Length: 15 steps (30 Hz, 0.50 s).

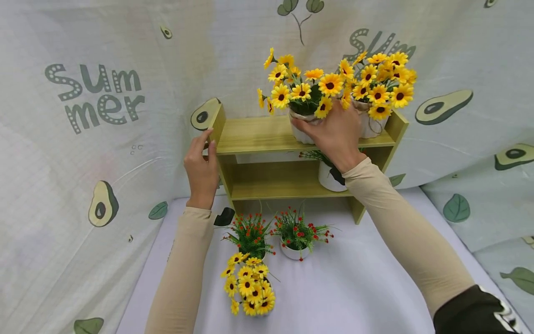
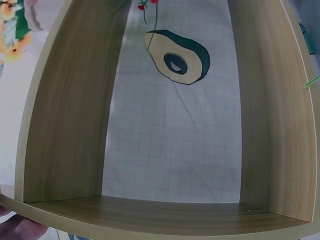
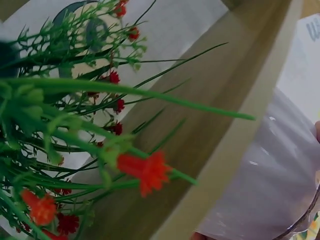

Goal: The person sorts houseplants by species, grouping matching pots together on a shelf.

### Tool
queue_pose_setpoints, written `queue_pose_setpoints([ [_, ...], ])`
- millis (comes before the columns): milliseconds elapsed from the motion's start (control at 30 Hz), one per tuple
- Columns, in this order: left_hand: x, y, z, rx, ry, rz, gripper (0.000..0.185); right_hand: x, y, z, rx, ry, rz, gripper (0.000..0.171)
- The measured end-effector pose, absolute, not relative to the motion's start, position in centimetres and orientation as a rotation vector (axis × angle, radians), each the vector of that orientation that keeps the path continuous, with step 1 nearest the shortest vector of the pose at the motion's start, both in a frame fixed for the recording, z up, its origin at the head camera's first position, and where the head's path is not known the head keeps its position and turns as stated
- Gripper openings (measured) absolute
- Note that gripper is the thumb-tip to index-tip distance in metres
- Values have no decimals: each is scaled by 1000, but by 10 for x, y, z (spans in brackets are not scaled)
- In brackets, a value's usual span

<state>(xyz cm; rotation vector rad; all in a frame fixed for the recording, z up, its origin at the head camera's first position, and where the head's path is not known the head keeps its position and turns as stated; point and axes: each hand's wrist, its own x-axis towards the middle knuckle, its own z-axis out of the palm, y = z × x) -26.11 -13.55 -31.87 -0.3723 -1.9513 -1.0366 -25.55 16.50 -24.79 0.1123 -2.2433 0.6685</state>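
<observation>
Head view: right hand (image 1: pixel 335 132) grips a white pot (image 1: pixel 301 132) of yellow flowers on the top board of the shelf (image 1: pixel 258 134), fingers curled round the pot's front. A second yellow pot (image 1: pixel 373 124) stands just right of the grip. Left hand (image 1: pixel 202 162) clasps the shelf's left end panel, thumb and fingers either side.

Left wrist view: shelf interior fills the frame (fingers barely visible at the bottom left corner).

Right wrist view: red-flowered plant (image 3: pixel 75 150) on the board below the grip; the grip itself cannot be seen.
</observation>
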Motion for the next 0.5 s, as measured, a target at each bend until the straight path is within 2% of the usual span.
queue_pose_setpoints([
  [167,-261,-135,-319,-368,-1953,-1032,31,-261,162,-244,-9,-2357,652,93],
  [333,-261,-135,-319,-364,-1948,-1027,32,-264,162,-242,-24,-2369,645,100],
  [433,-261,-134,-319,-363,-1948,-1024,31,-266,163,-244,-16,-2358,643,102],
  [500,-261,-134,-319,-361,-1946,-1029,31,-267,164,-245,-13,-2354,619,97],
])
